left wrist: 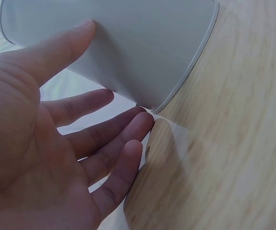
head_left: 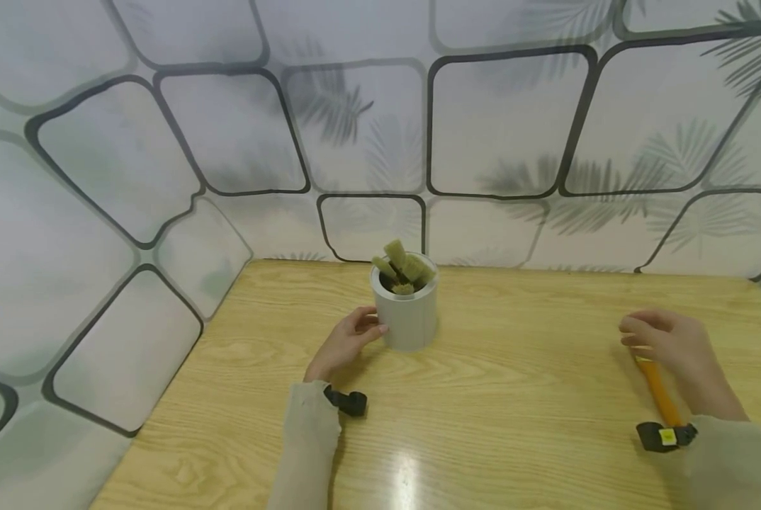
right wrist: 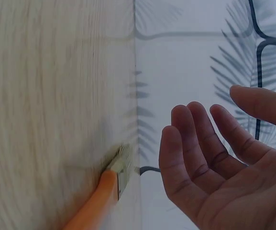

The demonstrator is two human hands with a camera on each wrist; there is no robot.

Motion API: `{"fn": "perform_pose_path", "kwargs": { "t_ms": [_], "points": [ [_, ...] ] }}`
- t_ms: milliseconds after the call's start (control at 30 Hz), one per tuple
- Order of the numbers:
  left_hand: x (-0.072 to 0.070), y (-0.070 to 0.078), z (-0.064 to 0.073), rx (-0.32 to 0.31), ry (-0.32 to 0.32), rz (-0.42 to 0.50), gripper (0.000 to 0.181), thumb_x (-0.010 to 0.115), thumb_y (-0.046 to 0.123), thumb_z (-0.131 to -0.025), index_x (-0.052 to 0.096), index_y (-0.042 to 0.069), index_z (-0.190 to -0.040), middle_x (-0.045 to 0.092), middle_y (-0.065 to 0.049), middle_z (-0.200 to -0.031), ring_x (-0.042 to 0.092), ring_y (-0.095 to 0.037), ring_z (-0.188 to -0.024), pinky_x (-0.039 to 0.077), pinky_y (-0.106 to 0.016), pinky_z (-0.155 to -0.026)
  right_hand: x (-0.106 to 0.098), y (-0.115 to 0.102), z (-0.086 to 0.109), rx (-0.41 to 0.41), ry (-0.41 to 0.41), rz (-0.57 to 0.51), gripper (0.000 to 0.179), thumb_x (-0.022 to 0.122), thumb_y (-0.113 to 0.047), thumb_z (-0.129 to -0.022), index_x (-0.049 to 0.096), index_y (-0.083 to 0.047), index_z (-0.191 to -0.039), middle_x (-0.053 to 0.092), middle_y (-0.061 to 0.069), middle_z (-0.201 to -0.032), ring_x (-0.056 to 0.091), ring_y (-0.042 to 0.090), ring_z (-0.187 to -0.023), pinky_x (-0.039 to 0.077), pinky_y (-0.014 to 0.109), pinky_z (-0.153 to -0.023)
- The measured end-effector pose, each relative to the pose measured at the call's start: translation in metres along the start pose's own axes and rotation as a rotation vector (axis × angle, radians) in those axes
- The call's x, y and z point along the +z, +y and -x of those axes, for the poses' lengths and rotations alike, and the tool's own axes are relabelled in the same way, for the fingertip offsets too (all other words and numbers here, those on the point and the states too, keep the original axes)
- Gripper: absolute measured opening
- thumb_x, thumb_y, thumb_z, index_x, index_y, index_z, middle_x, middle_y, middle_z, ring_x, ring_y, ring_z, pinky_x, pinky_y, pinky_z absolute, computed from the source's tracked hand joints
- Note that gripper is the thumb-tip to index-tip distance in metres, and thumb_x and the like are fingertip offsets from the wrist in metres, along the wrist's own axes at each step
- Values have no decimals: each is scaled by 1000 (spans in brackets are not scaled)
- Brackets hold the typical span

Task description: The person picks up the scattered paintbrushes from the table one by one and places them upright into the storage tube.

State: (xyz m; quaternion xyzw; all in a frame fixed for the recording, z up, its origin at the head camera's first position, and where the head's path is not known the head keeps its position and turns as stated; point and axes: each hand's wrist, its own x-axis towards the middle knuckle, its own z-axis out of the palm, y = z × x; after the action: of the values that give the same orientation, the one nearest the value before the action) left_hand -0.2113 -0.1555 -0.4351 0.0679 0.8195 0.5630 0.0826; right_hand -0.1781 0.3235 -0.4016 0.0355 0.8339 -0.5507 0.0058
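A white cylindrical pot (head_left: 407,322) stands upright on the wooden table, with several pale yellow-green blocky tips (head_left: 406,268), like brush bristles, sticking out of its top. My left hand (head_left: 348,341) is at the pot's left side. In the left wrist view the thumb (left wrist: 63,50) rests on the pot wall, while the relaxed fingers lie along its edge. At the right, my right hand (head_left: 674,347) is raised over a paintbrush (head_left: 657,389) with an orange handle. That brush (right wrist: 102,194) lies apart from the loosely bent fingers in the right wrist view; the palm holds nothing.
The light wooden table (head_left: 514,397) runs back to a wall covering (head_left: 508,127) with dark rounded outlines and leaf prints. This covering also borders the table on the left. Bright glare marks the table near the front.
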Motion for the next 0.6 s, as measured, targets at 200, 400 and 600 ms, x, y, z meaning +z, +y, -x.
{"fn": "perform_pose_path", "kwargs": {
  "t_ms": [200, 400, 600],
  "points": [
    [0, 0, -1, 7, 0, 1, 50, 66, 22, -101, 51, 0, -144, 58, -22, -138, 55, -38, -127, 44, -56, -104, -12, 12, 2, 14, 26, 37, 34, 55, -24, -107, 60, 6, -120, 62, -27, -89, 65, -2, -78, 58, 23, -66],
    [-1, 1, 0, 0, -1, -3, 50, 66, 21, -101, 51, 0, -144, 57, -22, -138, 55, -38, -127, 44, -56, -104, -22, 23, 2, 34, 37, 74, 51, 49, -23, -109, 46, 25, -126, 61, -26, -85, 65, -2, -74, 59, 24, -64],
    [0, 0, -1, -7, 7, 3, 49, 66, 21, -101, 52, 0, -143, 59, -21, -137, 56, -37, -126, 45, -55, -103, -33, 30, 3, 66, 49, 125, 53, 45, -23, -109, 42, 27, -128, 60, -24, -84, 64, -3, -71, 58, 25, -62]
  ]
}}
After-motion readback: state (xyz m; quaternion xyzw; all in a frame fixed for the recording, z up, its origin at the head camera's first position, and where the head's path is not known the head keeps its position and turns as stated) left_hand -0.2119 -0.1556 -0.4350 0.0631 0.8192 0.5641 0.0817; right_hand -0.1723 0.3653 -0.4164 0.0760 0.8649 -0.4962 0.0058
